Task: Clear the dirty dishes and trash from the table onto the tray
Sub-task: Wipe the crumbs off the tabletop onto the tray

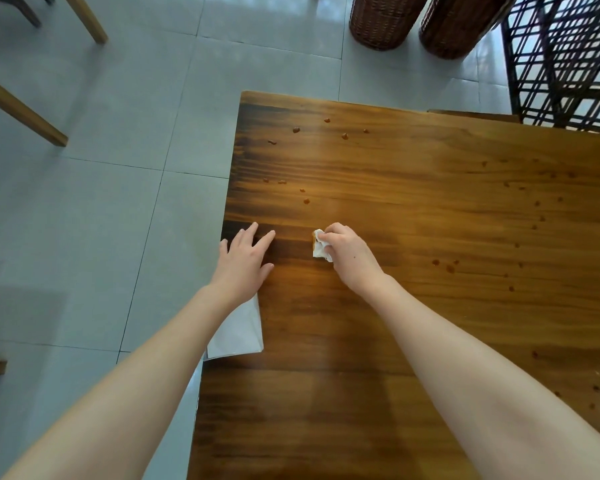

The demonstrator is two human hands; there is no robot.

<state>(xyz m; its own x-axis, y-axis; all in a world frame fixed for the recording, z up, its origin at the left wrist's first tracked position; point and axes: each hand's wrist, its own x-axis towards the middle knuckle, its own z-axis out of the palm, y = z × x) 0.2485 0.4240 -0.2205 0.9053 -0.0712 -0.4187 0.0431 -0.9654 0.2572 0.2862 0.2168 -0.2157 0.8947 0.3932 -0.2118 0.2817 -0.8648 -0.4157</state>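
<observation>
My right hand (347, 252) grips a crumpled white tissue (319, 249) with a brown stain and holds it against the wooden table (413, 209). My left hand (245, 259) lies flat with spread fingers at the table's left edge. Under my left wrist a flat white sheet of paper (238, 332) lies on the table's edge. Several small brown sauce spots (296, 129) dot the far left part of the table, and more brown drops (449, 267) are scattered on its right side. No tray or dishes are in view.
Grey floor tiles lie to the left of the table. Wooden chair legs (25, 112) stand at the far left. Two wicker baskets (383, 19) and a black lattice chair (565, 60) stand beyond the table's far edge.
</observation>
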